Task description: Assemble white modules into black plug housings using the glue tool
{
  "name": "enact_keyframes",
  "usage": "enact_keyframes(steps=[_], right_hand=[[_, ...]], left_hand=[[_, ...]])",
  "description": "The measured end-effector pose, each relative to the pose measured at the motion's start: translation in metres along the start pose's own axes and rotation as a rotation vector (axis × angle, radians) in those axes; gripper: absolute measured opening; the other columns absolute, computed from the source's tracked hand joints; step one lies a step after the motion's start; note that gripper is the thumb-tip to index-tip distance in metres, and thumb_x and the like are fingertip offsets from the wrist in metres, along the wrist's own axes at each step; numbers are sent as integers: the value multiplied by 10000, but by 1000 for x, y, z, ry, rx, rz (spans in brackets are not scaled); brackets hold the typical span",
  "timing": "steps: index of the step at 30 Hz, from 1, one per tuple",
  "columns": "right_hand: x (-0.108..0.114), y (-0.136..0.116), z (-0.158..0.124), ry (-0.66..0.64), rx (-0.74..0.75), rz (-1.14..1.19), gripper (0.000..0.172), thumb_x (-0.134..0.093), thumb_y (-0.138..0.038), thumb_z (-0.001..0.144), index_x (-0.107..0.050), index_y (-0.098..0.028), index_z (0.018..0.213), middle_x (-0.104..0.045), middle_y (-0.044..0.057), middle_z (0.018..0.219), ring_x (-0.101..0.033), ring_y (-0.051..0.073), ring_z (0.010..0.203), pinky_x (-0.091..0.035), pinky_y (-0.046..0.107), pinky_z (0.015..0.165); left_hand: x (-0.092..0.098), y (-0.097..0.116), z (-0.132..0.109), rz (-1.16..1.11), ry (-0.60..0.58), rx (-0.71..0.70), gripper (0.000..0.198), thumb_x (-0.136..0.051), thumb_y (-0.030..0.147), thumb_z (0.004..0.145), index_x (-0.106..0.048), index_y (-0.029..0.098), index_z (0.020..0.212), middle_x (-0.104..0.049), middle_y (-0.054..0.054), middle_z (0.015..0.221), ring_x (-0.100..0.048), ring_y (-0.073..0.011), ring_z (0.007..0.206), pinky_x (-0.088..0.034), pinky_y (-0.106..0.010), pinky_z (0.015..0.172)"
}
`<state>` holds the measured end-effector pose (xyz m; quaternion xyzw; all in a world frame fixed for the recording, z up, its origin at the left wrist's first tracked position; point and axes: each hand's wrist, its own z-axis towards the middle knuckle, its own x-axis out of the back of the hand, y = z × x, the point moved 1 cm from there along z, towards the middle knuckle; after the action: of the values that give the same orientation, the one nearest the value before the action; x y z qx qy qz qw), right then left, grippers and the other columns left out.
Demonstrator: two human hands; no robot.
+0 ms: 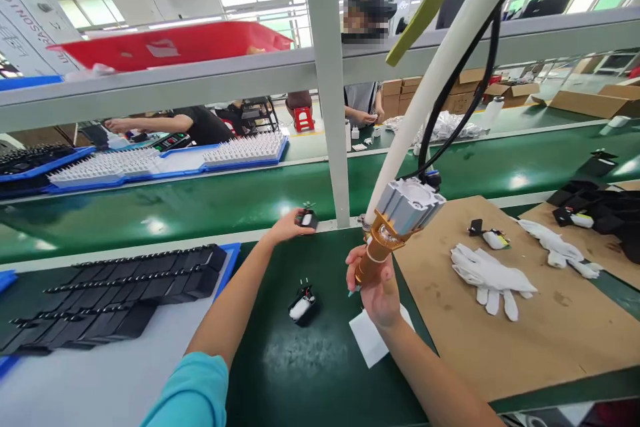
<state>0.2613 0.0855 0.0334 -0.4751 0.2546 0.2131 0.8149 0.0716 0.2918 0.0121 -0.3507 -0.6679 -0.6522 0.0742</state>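
My left hand point(287, 227) is stretched forward to the belt's edge, its fingers closed on a small black device point(307, 219) with a white part inside. My right hand point(375, 283) is wrapped round the orange lower part of a pneumatic tool point(380, 250) with a silver block on top. Between my forearms, a second black device point(303, 307) lies open on the green table point(320, 373), a white part showing in it. A white paper point(371, 341) lies under my right wrist.
Black cases in rows point(165, 273) fill a blue-edged tray at left. White gloves point(487, 277) lie on brown cardboard point(560, 340) at right. A metal post point(333, 100) and white pole point(440, 40) rise ahead. Beyond the green belt point(240, 190), people sit working.
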Motion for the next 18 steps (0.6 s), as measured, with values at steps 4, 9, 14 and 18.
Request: enact_keyframes(steps=[4,9,14,18], right_hand=[[1,-2,2,30,-4,-31,411,-519,-600,843,-461,-261,1069,-630,13,869,-550,109,482,-391,242,427],[1,-5,2,21,-15,-64,398,-518,-610,837,-438,-264,1016,-626,5,859,-555,114,483,-394,256,436],[-1,-6,-2,-3,-16,-19,351,-521,-574,854,-458,-268,1015,-628,0,876,-562,107,499,-392,250,448],[-4,-6,-4,-16,-29,-4,354,-529,-573,851,-454,-264,1006,-627,0,875,-563,104,499,-392,248,449]], left_hand=[[-45,17,-32,23,-237,-120,798,-912,373,414,-619,192,1134,-679,-55,1042,-635,-252,958,-511,-388,869],[-47,22,-64,24,-313,-129,831,-846,434,574,-514,216,1303,-594,-128,1287,-644,-247,961,-498,-408,879],[-24,18,-119,-21,-215,-112,549,-550,519,876,-459,253,1347,-522,-116,1393,-546,-258,1206,-426,-442,1014],[-34,7,-158,-60,-269,-93,615,-648,465,831,-436,291,1381,-556,-95,1376,-520,-269,1246,-373,-476,1071]])
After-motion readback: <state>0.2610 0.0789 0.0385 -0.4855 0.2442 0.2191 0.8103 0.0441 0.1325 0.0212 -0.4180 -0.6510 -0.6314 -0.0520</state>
